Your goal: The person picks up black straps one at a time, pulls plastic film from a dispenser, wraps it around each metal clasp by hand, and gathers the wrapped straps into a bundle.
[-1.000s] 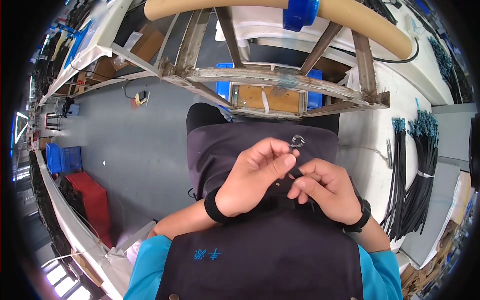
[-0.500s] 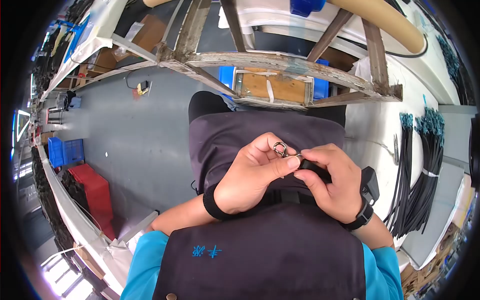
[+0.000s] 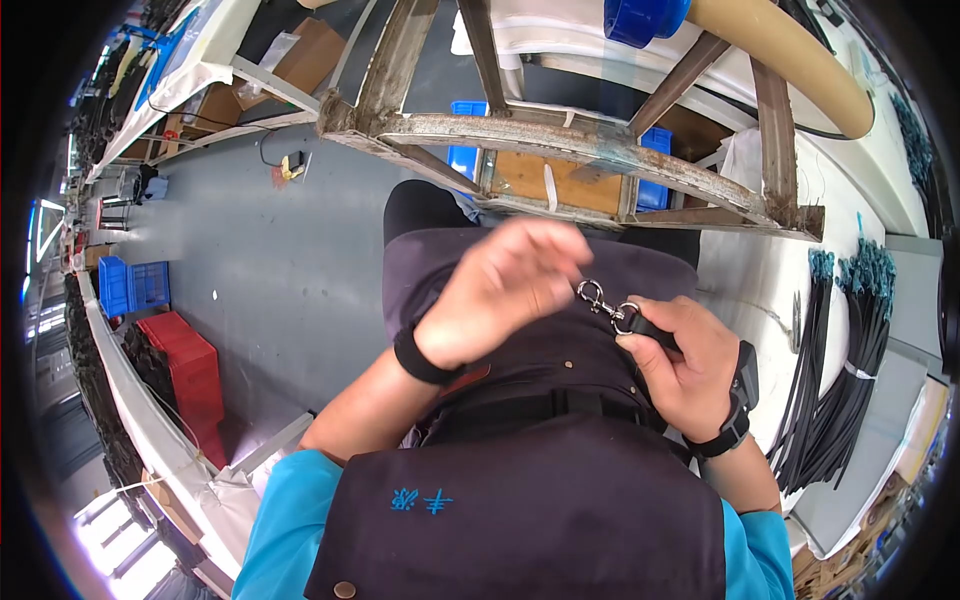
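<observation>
Between the thumb and forefinger of my right hand [image 3: 690, 365] is the end of a black strap [image 3: 655, 333]. A silver metal ring sits at the strap's end, with a silver swivel snap hook [image 3: 598, 298] linked to it and pointing up and left. My left hand [image 3: 510, 285] is just left of the hook, apart from it and blurred by motion. Its fingers reach out with the thumb spread below them, and nothing shows in them. Both hands are over the dark apron [image 3: 530, 510] on my lap.
A worn metal frame [image 3: 560, 145] stands before my knees. Bundles of black straps with teal ends [image 3: 830, 370] lie on the white table [image 3: 745, 290] to the right. Left on the floor are a blue crate [image 3: 133, 285] and a red bin [image 3: 190, 375].
My left hand has let go of the snap hook and moved up and left. The hook and ring now show fully, still held by the strap in my right hand.
</observation>
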Action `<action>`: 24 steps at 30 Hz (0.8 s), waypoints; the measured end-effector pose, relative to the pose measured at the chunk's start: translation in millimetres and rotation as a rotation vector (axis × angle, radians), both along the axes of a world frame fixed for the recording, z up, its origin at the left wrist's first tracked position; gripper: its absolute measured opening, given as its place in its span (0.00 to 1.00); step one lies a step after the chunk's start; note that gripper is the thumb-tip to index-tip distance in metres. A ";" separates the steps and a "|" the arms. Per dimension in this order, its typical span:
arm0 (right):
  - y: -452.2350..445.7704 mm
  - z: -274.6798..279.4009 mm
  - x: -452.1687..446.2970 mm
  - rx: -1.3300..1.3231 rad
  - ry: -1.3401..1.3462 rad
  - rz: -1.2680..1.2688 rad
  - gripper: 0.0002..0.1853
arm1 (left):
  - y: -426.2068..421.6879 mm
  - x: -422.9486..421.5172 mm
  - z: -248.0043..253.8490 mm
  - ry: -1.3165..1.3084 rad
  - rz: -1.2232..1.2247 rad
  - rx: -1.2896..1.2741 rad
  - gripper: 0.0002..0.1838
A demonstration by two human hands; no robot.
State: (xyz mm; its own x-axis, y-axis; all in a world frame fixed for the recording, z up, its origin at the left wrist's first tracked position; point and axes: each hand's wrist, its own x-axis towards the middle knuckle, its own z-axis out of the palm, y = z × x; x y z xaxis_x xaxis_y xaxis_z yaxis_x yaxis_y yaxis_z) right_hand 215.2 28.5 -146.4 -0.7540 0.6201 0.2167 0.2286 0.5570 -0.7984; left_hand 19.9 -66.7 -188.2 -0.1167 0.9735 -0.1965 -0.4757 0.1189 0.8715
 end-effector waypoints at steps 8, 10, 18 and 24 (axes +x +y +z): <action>7.3 -2.5 -17.2 0.018 0.032 0.040 0.14 | 51.0 3.4 -42.2 0.456 0.289 -0.098 0.11; 9.9 1.2 -16.7 0.041 0.016 0.033 0.14 | 35.1 15.7 -37.9 0.256 0.344 0.031 0.05; 3.0 4.9 -26.7 -0.007 0.003 0.125 0.13 | -23.2 28.7 -13.8 -0.027 0.166 0.059 0.10; -1.9 13.8 -22.7 -0.039 0.001 0.134 0.13 | 18.4 14.4 -16.7 0.519 0.501 0.053 0.27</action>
State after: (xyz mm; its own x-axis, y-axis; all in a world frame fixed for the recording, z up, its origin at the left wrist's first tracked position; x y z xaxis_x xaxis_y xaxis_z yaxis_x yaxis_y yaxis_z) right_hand 192.5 26.6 -132.7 -0.8304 0.5216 0.1957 0.1530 0.5514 -0.8201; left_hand 34.3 -48.3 -204.9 -0.6166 0.7855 0.0519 0.0152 -0.0540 0.9984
